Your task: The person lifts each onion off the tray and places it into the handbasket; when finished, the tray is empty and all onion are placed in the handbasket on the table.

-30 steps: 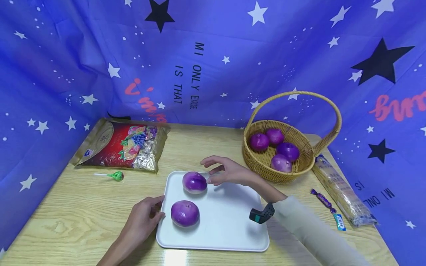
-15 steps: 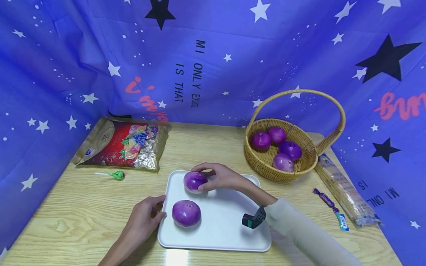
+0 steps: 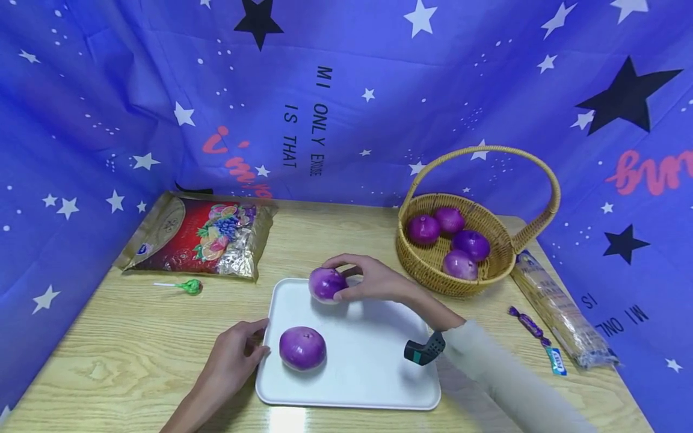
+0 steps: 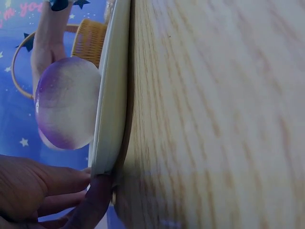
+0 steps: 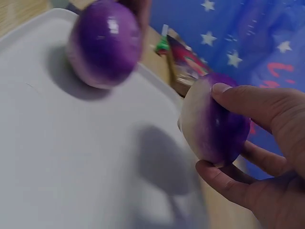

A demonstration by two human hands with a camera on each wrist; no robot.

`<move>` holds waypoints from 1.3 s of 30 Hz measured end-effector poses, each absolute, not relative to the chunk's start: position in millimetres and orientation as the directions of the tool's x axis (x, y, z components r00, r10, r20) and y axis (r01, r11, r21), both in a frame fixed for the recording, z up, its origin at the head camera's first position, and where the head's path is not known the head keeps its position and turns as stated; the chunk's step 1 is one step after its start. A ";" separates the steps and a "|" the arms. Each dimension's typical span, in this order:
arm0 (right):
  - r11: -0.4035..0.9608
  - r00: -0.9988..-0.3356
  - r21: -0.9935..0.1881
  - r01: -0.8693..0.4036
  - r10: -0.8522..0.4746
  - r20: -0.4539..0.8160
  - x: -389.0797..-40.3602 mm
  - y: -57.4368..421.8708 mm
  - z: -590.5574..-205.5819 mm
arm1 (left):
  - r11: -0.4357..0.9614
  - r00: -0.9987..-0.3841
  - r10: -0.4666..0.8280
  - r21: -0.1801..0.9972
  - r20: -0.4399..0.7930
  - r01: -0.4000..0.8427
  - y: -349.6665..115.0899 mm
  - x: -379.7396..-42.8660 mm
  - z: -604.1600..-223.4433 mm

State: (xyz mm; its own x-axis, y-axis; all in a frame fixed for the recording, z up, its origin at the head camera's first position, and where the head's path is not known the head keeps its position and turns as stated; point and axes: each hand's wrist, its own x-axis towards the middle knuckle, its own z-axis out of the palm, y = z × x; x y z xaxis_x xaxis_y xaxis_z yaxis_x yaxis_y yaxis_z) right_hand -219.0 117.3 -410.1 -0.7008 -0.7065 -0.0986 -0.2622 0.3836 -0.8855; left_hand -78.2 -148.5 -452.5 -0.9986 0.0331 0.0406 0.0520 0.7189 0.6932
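My right hand (image 3: 379,279) grips a purple-and-white red onion (image 3: 326,285) between thumb and fingers. In the right wrist view this onion (image 5: 214,121) hangs just off the white tray (image 5: 86,157), its shadow falling on the surface. A second red onion (image 3: 302,348) rests at the tray's left side, its pale underside showing in the left wrist view. At the tray's left rim (image 3: 262,361), my left hand (image 3: 230,355) pinches the edge with thumb and finger; the left wrist view shows these fingertips on the rim (image 4: 107,138).
A wicker basket (image 3: 433,273) with several red onions stands at the back right. Beside it lie a clear plastic packet (image 3: 563,313) and two small wrapped sweets (image 3: 530,325). A candy bag (image 3: 200,237) and a green lollipop (image 3: 189,287) lie at the left. A starry blue curtain (image 3: 346,120) surrounds the table.
My right hand has closed around the farther onion, lifted it off the tray and moved it slightly right and away. The left hand stays at the tray's rim.
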 end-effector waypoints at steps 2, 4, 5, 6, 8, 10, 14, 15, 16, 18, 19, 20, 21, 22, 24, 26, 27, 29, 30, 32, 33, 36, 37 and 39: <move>0.384 -0.719 -0.889 -0.249 -0.688 -0.096 -222.2 128.6 -400.0 | 0.721 -0.998 0.036 0.690 0.048 0.060 -148.0 -78.3 -452.6; 0.392 -0.739 -0.888 -0.238 -0.666 -0.096 -224.9 140.8 -389.1 | 0.719 -0.998 0.036 0.693 0.052 0.062 -147.6 -78.6 -452.5; 0.398 -0.747 -0.886 -0.237 -0.658 -0.096 -225.7 147.3 -383.8 | 0.716 -0.998 0.035 0.696 0.047 0.058 -147.5 -78.8 -452.5; 0.405 -0.754 -0.883 -0.236 -0.650 -0.096 -226.4 153.9 -378.7 | 0.714 -0.998 0.036 0.698 0.044 0.056 -147.5 -78.9 -452.5; 0.432 -0.769 -0.866 -0.250 -0.632 -0.093 -227.8 167.5 -369.3 | 0.710 -0.999 0.033 0.703 0.032 0.046 -147.3 -78.7 -452.5; 0.467 -0.787 -0.843 -0.267 -0.610 -0.089 -228.8 180.1 -360.7 | 0.712 -0.999 0.029 0.702 0.022 0.036 -147.7 -78.3 -452.7; 0.493 -0.818 -0.827 -0.269 -0.571 -0.074 -230.6 202.9 -348.2 | 0.721 -1.000 0.025 0.692 0.015 0.028 -148.6 -77.5 -451.7; 0.498 -0.825 -0.827 -0.262 -0.560 -0.075 -231.0 208.4 -346.1 | 0.724 -1.000 0.026 0.689 0.013 0.028 -148.6 -77.5 -451.4; 0.504 -0.832 -0.823 -0.262 -0.550 -0.072 -231.0 213.3 -344.2 | 0.726 -1.000 0.028 0.687 0.012 0.029 -148.4 -77.5 -450.9; 0.515 -0.846 -0.822 -0.243 -0.527 -0.080 -227.9 220.5 -336.6 | 0.727 -1.000 0.029 0.686 0.009 0.027 -148.1 -77.6 -450.4; 0.533 -0.855 -0.810 -0.243 -0.512 -0.081 -227.7 224.9 -335.4 | 0.725 -1.000 0.029 0.688 0.008 0.027 -147.9 -77.6 -450.3; 0.557 -0.865 -0.792 -0.247 -0.496 -0.079 -228.0 229.4 -335.1 | 0.725 -1.000 0.030 0.688 0.008 0.027 -147.8 -77.7 -450.4; 0.588 -0.876 -0.770 -0.248 -0.476 -0.082 -228.5 233.8 -335.1 | 0.723 -0.999 0.031 0.690 0.008 0.028 -147.6 -77.8 -450.6; 0.611 -0.885 -0.753 -0.245 -0.458 -0.085 -229.2 238.0 -335.3 | 0.721 -0.999 0.034 0.693 0.008 0.030 -147.3 -78.0 -450.9; 0.648 -0.899 -0.725 -0.234 -0.428 -0.092 -233.5 248.3 -339.9 | 0.718 -0.999 0.039 0.695 0.008 0.033 -146.8 -78.3 -451.2; 0.664 -0.909 -0.713 -0.226 -0.406 -0.091 -239.3 256.9 -344.5 | 0.718 -0.999 0.039 0.695 0.010 0.035 -146.9 -78.9 -451.2; 0.664 -0.912 -0.715 -0.218 -0.399 -0.093 -241.5 260.2 -345.7 | 0.719 -0.999 0.038 0.694 0.012 0.035 -147.0 -79.0 -451.0; 0.655 -0.919 -0.731 -0.192 -0.381 -0.100 -245.2 266.2 -347.6 | 0.724 -0.999 0.037 0.688 0.024 0.044 -147.3 -78.8 -450.7; 0.650 -0.923 -0.738 -0.180 -0.372 -0.102 -246.8 268.8 -348.4 | 0.724 -0.999 0.037 0.688 0.030 0.048 -147.4 -78.5 -450.5; 0.642 -0.931 -0.751 -0.154 -0.350 -0.108 -249.4 273.1 -349.9 | 0.722 -0.998 0.039 0.690 0.045 0.059 -147.4 -78.0 -450.4; 0.645 -0.935 -0.751 -0.141 -0.335 -0.112 -250.6 275.1 -351.0 | 0.720 -0.998 0.040 0.691 0.051 0.064 -147.3 -77.6 -450.3; 0.666 -0.943 -0.734 -0.132 -0.313 -0.114 -255.2 280.1 -356.9 | 0.712 -0.997 0.041 0.698 0.061 0.072 -146.9 -76.5 -450.8; 0.670 -0.942 -0.730 -0.134 -0.315 -0.116 -257.0 281.3 -359.6 | 0.712 -0.997 0.040 0.699 0.063 0.073 -146.8 -76.5 -450.9; 0.678 -0.940 -0.721 -0.143 -0.322 -0.116 -260.3 283.3 -365.4 | 0.714 -0.997 0.039 0.697 0.062 0.071 -146.6 -76.6 -450.9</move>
State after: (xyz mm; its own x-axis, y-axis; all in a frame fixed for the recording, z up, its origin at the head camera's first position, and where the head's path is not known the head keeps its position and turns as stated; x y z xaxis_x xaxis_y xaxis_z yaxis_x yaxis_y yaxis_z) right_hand -260.3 283.3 -365.4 -0.9396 -0.3217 -0.1164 -0.1431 0.6785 -0.7205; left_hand -76.6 -146.6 -450.9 -0.9973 0.0392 0.0619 0.0713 0.7140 0.6965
